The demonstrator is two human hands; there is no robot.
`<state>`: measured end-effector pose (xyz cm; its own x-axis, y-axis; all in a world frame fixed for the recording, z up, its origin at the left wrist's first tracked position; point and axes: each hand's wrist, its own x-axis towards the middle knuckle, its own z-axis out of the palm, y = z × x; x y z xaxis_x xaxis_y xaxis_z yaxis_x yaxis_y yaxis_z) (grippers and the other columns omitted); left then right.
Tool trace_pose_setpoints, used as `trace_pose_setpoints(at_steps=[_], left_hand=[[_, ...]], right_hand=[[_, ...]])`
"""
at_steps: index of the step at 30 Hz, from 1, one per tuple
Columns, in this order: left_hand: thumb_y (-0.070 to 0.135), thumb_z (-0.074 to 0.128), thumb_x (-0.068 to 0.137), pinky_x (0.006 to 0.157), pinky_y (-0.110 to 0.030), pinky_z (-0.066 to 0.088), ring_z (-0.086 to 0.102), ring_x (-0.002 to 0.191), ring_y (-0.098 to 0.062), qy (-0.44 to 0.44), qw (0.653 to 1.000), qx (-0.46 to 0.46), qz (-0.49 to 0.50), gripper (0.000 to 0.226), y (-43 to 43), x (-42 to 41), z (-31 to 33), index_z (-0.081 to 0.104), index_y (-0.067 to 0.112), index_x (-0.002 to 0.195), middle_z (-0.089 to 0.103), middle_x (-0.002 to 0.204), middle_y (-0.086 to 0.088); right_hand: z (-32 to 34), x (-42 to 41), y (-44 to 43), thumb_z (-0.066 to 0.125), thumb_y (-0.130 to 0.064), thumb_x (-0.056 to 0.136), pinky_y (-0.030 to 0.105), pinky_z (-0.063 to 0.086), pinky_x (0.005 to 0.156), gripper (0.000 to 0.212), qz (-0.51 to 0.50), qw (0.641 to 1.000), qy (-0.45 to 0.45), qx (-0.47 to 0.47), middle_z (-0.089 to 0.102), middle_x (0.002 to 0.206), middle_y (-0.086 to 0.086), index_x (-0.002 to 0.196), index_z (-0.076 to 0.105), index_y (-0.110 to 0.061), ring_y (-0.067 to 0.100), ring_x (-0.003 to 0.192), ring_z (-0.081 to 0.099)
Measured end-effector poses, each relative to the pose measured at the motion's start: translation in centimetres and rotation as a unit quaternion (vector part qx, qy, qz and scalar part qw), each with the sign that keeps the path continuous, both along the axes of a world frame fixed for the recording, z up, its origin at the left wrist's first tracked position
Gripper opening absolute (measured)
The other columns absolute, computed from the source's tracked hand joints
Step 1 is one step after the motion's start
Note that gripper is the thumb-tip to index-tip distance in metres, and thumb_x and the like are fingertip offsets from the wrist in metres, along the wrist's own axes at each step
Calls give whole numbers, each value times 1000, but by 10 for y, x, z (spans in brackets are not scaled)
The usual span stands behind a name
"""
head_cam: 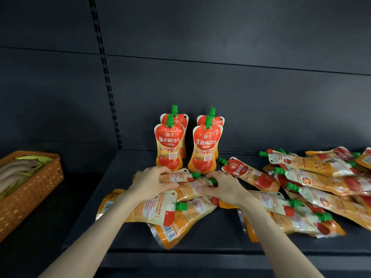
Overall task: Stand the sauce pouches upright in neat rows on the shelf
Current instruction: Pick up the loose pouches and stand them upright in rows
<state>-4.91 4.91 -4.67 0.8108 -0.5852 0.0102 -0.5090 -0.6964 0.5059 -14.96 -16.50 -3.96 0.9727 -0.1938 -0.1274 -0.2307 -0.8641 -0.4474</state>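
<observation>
Nearest me, a loose heap of sauce pouches lies flat on the shelf, most with the printed back up and green caps pointing right. Just past it, my left hand curls over the bottom end of one flat pouch. The fingers go over its top and the thumb runs along its near edge, so I have it pinched. My right hand is bent round the green cap of the neighbouring pouch. The fingertips close on the spout, though I cannot tell how firmly.

I judge this to be the pick-up step, taking the next pouches off the heap.

Beyond my hands, four standing pouches are upright in two rows of two, facing me. The next move calls for lifting a pouch, turning it cap-up and settling its base squarely in line with a row, without nudging the front pair.

Further right, a larger pile waits flat. On the left, well apart, sits an orange basket.
</observation>
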Motion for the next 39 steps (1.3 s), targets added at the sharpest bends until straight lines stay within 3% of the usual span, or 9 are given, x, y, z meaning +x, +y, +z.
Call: trace_pose_setpoints(at_steps=[5,9,13,16,20,29,32,35,39], left_hand=[[54,61,80,96,-43,45,57,109,-12,-6,998,-61,-9,40,5,-2,-6,62,33,115,63,117,11],[50,53,85,91,-35,50,58,108,-7,-16,994,-103,-34,44,8,-10,-2,59,29,123,62,120,10],[46,42,89,88,-23,50,54,109,-1,-31,988,-133,-65,42,13,-17,5,52,33,128,55,121,17],[47,34,89,87,-29,52,57,108,-4,-51,983,-168,-63,45,16,-21,7,50,31,128,56,119,16],[50,28,89,88,-38,54,58,110,-9,-40,975,-216,-35,47,14,-18,4,44,25,126,59,122,5],[48,35,88,80,-38,56,64,98,-9,-35,947,-317,25,38,-3,-23,8,50,25,114,64,108,7],[50,34,87,80,-36,56,64,97,-10,-15,935,-354,30,36,-7,-23,10,50,26,108,65,106,4],[47,33,88,75,-26,54,65,91,-7,7,919,-392,38,32,-13,-26,13,52,24,101,65,98,8],[41,32,91,69,-11,50,63,89,1,39,893,-444,55,24,-21,-28,15,52,29,94,64,95,9]], right_hand=[[2,-4,-3,70,-71,56,36,49,92,73,2,996,-14,85,56,112,-6,110,60,-23,12,104,55],[3,-9,-3,83,-50,57,31,53,84,54,-17,981,-80,178,61,109,-4,100,60,-26,10,98,59],[10,-13,-1,84,-55,46,46,56,83,51,-46,934,-189,299,65,108,2,88,65,-34,20,100,65],[28,-19,1,85,-26,62,45,56,84,31,-46,914,-225,336,68,106,8,88,68,-26,22,96,68],[45,-26,-4,78,-5,70,29,58,78,37,-2,914,-174,366,69,106,9,102,64,-17,16,91,70],[82,-28,-4,80,-2,68,32,55,88,69,65,940,-121,312,67,109,5,125,51,-26,18,95,68],[89,-23,2,87,-22,57,34,56,83,72,48,943,-167,284,70,102,5,121,55,-23,17,86,69],[91,-16,9,85,-41,51,31,56,70,58,-4,941,-247,232,69,95,-2,102,63,-25,10,73,64],[90,-5,19,81,-35,67,28,47,72,33,-12,934,-320,156,59,82,-16,93,65,-21,9,75,52]])
